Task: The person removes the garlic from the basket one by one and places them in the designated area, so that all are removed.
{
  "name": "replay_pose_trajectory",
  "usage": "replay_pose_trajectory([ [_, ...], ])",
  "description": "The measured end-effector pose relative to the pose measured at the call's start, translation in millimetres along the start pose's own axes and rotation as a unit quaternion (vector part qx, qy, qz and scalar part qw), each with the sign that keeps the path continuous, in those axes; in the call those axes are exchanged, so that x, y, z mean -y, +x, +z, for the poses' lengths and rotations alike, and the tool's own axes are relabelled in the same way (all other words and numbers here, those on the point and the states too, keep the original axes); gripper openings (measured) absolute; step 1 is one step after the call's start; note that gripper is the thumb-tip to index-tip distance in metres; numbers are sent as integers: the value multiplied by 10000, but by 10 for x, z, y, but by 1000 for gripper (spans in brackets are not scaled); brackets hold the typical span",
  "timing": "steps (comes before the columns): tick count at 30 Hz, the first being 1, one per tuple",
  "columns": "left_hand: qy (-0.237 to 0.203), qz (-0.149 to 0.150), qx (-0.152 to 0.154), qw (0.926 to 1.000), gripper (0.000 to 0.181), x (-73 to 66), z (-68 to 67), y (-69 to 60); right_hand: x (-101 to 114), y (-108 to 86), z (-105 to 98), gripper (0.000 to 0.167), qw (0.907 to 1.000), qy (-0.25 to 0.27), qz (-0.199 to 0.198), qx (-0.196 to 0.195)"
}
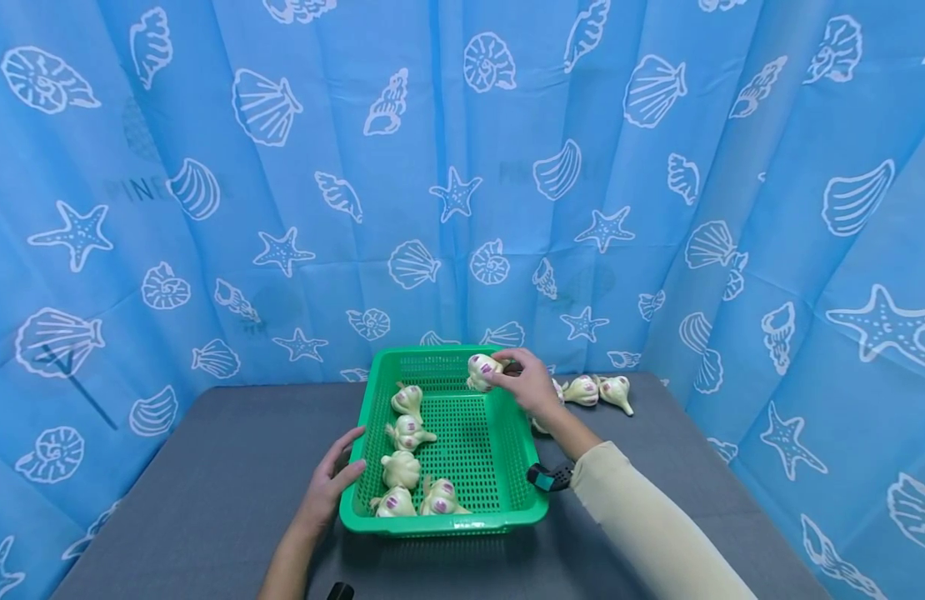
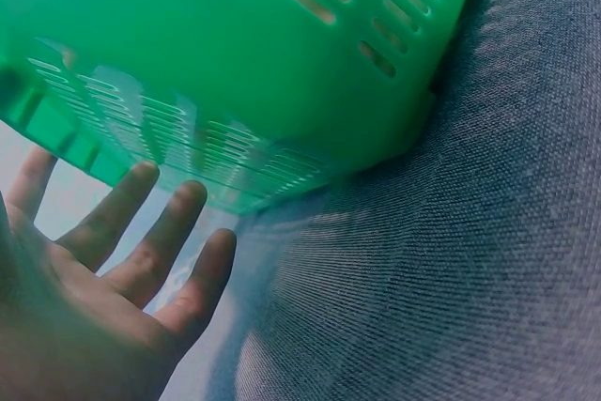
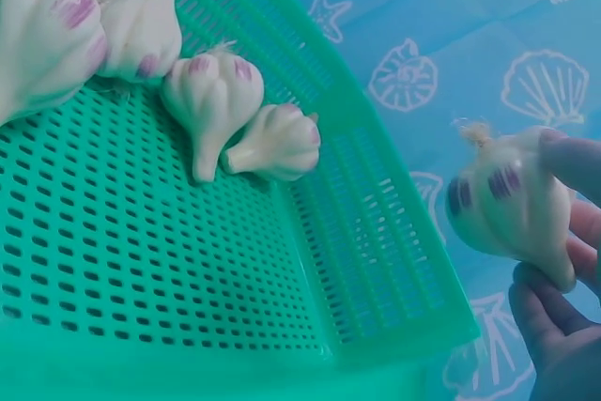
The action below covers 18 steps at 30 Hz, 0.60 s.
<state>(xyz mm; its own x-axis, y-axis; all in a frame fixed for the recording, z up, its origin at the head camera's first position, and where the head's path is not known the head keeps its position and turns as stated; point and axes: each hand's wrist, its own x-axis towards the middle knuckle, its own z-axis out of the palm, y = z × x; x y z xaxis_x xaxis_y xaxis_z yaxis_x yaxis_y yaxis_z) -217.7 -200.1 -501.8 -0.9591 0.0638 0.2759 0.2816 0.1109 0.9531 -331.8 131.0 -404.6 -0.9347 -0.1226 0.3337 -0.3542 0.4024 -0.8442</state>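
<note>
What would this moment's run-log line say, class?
right grip: holds garlic bulb near far-right corner of green basket; left grip: at basket's left rim; inside: five bulbs; right of basket: more bulbs

Light-blue curtains (image 1: pixel 425 158) hang behind and along both sides of a table (image 1: pixel 222 467), dropping in soft vertical folds and running past the top of the head view. White outlines of starfish (image 1: pixel 455 193), scallop shells (image 1: pixel 266 107) and spiral shells (image 1: pixel 488 62) are scattered over them, and faint darker lettering (image 1: pixel 138 190) (the part that can be read says "PINE") shows at the left. The tabletop is dark grey; up close, in the left wrist view, its surface looks woven. The light is fairly even.
</note>
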Motion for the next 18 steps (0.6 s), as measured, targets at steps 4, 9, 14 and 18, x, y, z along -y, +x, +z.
replay_pose_trajectory([
  [4,-12,21,17,10000,51,-5,2,-11,-49,1,-56,36,9994,103,9,-335],
  [9,-80,-18,20,10000,51,6,-1,-2,-144,-7,-123,38,9965,266,46,-792],
  [14,-70,48,23,10000,52,14,-2,6,-206,-30,-201,39,9920,381,219,-1186],
  [18,-108,75,9,9999,51,17,-2,10,-278,-45,-280,42,9889,385,367,-1390],
])
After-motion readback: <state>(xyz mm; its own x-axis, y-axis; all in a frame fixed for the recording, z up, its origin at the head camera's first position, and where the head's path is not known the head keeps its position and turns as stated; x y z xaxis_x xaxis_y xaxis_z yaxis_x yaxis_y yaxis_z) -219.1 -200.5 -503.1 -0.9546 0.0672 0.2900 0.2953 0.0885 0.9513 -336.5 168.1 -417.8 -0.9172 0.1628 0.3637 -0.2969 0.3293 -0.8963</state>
